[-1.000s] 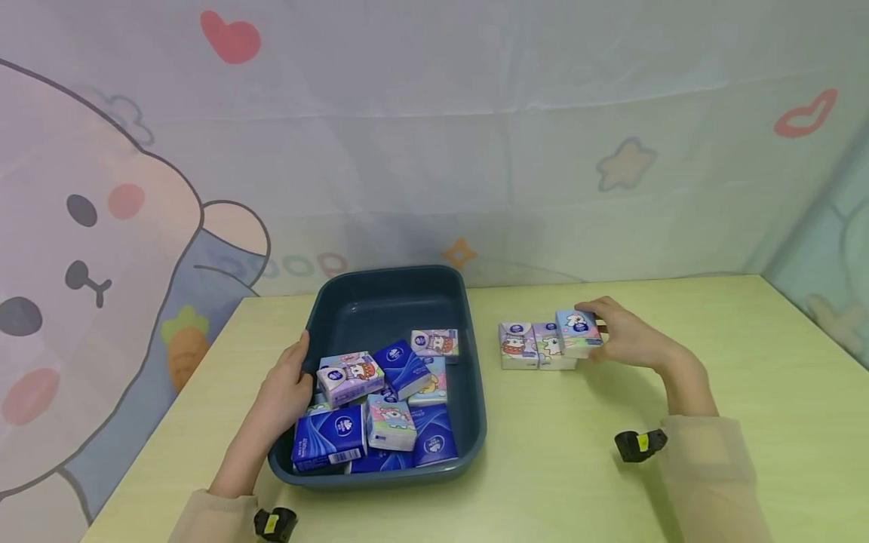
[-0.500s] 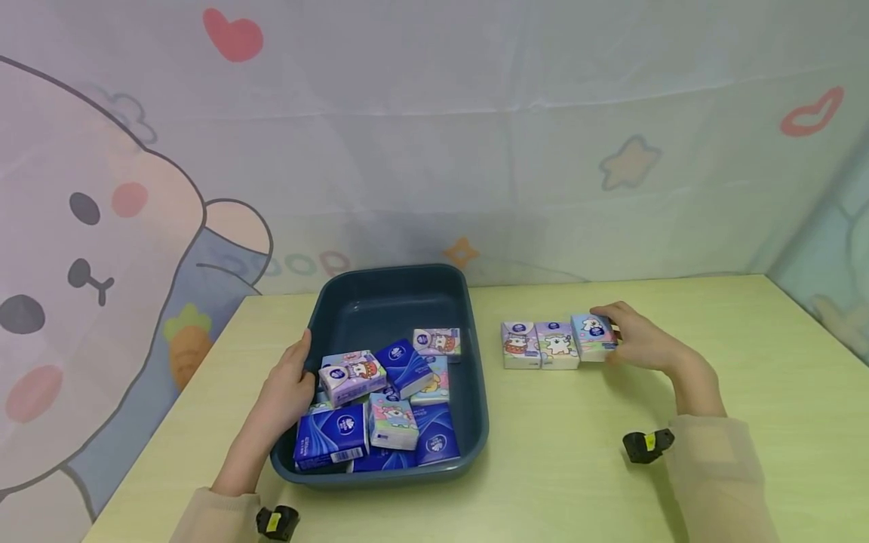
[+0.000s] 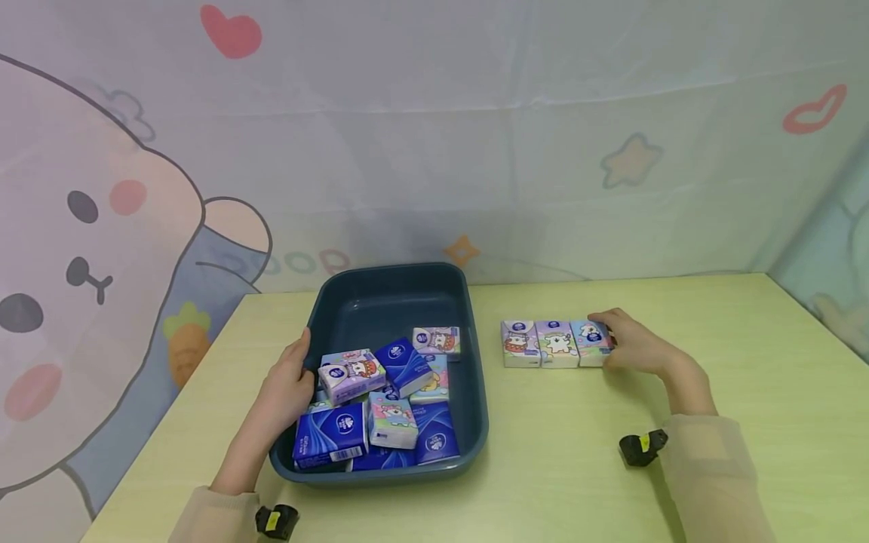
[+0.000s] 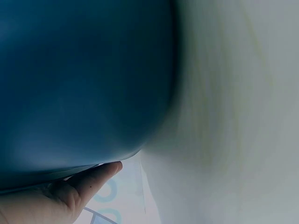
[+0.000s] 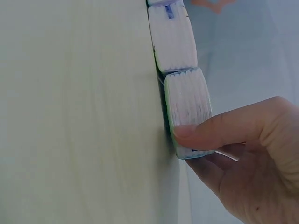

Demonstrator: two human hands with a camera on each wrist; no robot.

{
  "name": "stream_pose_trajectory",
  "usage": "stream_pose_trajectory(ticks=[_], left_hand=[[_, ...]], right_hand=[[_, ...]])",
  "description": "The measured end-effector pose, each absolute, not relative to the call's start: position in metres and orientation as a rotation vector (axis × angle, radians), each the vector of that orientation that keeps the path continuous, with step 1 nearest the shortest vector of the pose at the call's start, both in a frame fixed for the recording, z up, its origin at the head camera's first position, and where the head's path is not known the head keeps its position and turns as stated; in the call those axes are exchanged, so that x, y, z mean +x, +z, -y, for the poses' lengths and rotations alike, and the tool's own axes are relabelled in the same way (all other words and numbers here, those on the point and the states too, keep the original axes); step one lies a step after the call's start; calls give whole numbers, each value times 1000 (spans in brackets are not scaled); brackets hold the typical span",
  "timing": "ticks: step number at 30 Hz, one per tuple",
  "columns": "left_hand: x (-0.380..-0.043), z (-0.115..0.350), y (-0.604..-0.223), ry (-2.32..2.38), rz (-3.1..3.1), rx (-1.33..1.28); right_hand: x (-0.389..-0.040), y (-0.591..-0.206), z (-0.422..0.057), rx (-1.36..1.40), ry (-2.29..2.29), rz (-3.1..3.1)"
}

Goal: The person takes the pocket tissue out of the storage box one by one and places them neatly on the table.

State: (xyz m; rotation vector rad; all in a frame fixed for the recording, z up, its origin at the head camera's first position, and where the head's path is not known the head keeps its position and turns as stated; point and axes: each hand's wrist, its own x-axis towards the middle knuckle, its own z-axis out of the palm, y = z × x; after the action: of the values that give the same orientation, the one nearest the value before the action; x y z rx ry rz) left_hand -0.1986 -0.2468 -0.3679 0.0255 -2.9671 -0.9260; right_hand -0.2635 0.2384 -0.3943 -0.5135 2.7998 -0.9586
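Observation:
My right hand [image 3: 634, 343] pinches the blue pocket tissue pack [image 3: 589, 338] at the right end of a short row. In the right wrist view, its thumb [image 5: 205, 133] presses the pack's pale ridged side, with the other fingers behind. Left of it lie a tissue pack with a white cartoon animal [image 3: 558, 344] and a purple tissue pack [image 3: 520, 345], side by side on the table. My left hand [image 3: 285, 381] grips the left rim of the dark blue plastic basin [image 3: 478, 392]; the left wrist view shows straight fingers along its outer wall.
Inside the basin lie several tissue packs, among them a dark blue pack [image 3: 331, 435], a purple pack [image 3: 351, 375] and a pastel pack [image 3: 392, 421]. The pale wooden table [image 3: 543, 467] ends at a printed cloth backdrop [image 3: 407, 151].
The blue tissue pack has moved right from above the middle pack, then down into the row's right end, still held by my right hand. My left hand has stayed at the basin.

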Motion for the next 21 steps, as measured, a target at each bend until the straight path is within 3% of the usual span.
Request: stream_pose_trajectory(ticks=[21], left_hand=[[-198,246,-367,-925,2962,10]], right_hand=[[-260,-395,-235,-482,-988,-2731]])
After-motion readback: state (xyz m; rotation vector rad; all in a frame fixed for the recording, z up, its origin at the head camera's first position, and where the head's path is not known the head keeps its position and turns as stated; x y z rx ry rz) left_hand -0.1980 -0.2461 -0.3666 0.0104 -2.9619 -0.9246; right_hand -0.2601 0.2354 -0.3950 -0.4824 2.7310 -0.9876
